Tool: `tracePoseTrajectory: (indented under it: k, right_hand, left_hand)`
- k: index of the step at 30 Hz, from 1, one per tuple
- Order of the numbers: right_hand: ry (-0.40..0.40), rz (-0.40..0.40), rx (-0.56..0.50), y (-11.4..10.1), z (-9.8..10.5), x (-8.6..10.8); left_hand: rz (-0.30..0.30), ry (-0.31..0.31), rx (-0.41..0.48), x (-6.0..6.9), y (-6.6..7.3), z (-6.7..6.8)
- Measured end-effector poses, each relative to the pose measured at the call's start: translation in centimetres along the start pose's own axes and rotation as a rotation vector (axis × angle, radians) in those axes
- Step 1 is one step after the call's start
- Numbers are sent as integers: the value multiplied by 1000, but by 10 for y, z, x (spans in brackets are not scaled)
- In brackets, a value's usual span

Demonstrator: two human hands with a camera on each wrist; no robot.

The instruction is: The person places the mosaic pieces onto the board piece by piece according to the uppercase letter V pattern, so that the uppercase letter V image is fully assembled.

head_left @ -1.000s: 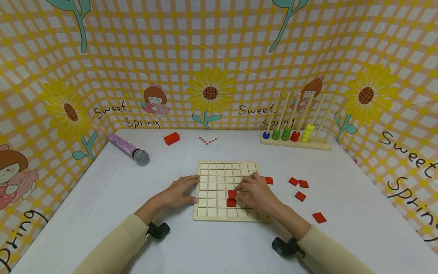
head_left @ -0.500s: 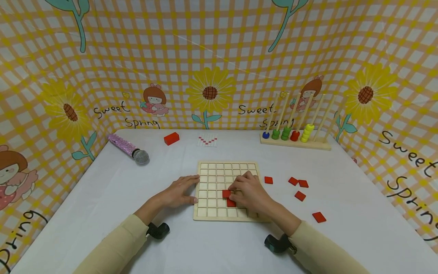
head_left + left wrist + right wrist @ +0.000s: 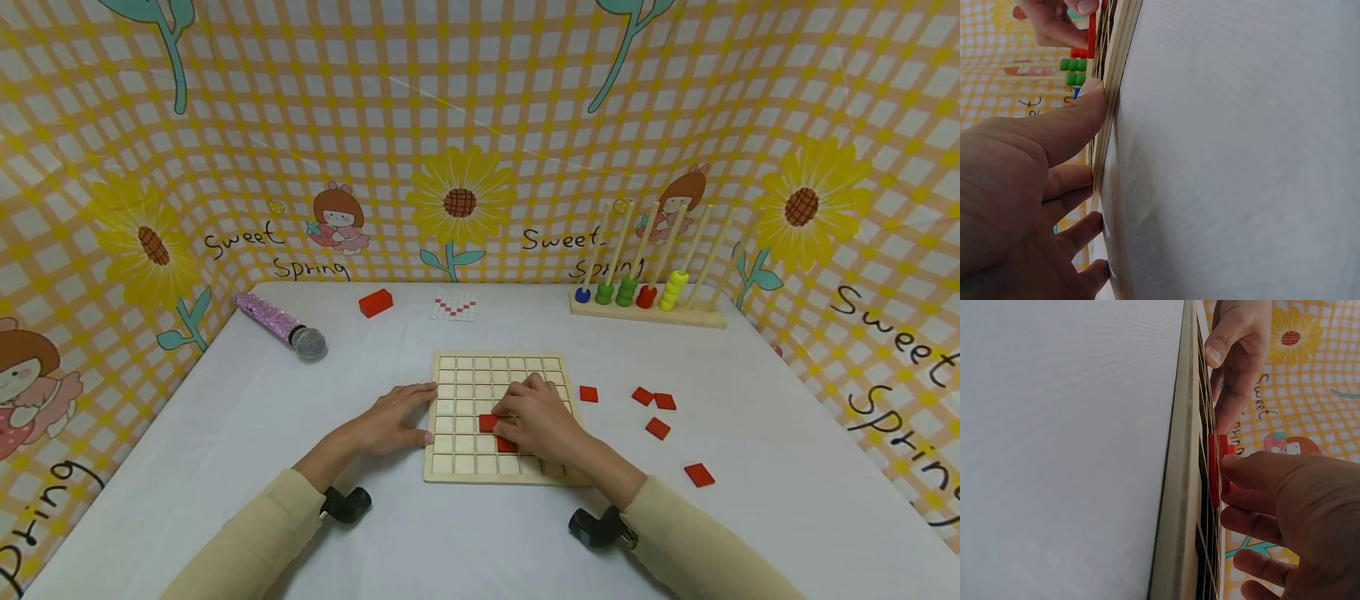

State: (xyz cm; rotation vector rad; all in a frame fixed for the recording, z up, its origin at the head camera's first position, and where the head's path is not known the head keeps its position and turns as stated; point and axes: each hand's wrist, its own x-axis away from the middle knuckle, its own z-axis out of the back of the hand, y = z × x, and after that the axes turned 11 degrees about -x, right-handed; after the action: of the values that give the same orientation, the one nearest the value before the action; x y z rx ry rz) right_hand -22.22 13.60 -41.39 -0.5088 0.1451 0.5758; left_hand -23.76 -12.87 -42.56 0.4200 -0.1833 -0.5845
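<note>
At nine o'clock of the grid board (image 3: 480, 479), which looks like stiff wood, the left hand (image 3: 393, 421) touches the edge with spread fingers and grips nothing. Near the board's centre, slightly toward nine o'clock, a red tile (image 3: 487, 423) is pinched in the right hand (image 3: 538, 418); it is probably light, hard and smooth, best taken by opposite edges. Toward six o'clock, a second tile (image 3: 507, 446) seems to lie in a cell; the hand hides other cells. Toward three and four o'clock, five loose tiles (image 3: 657, 428) lie outside.
</note>
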Motion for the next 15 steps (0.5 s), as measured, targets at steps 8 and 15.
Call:
tracePoseTrajectory:
  k: [8, 15]
  right_hand:
    - [-14, -18, -12, -2, -2, -2]
    - [-21, -16, -14, -2, -3, -3]
  left_hand:
    - [6, -4, 4, 0, 0, 0]
    - [18, -4, 11, 0, 1, 0]
